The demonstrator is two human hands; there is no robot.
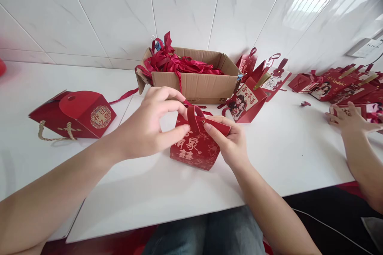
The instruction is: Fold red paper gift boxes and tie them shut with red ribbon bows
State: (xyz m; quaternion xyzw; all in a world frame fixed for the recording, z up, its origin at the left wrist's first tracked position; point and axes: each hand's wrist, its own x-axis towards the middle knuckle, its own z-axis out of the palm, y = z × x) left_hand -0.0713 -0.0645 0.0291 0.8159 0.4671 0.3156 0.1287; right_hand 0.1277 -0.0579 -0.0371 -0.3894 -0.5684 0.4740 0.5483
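Note:
A small red gift box with pale Chinese lettering stands on the table in front of me. Its red strap handle loops up over the top edge. My right hand grips the upper right side, thumb on the front near a small brass-coloured stud and fingers behind. On the other side, the thumb and forefinger of my left hand close in on the top left edge beside the strap; the other fingers are raised and curved. The exact contact of these fingertips is partly hidden.
Behind the gift box, a cardboard box overflows with red ribbons. A rope-handled red box lies left. Several red gift boxes stand right, more farther along. A co-worker's hand touches a box at far right.

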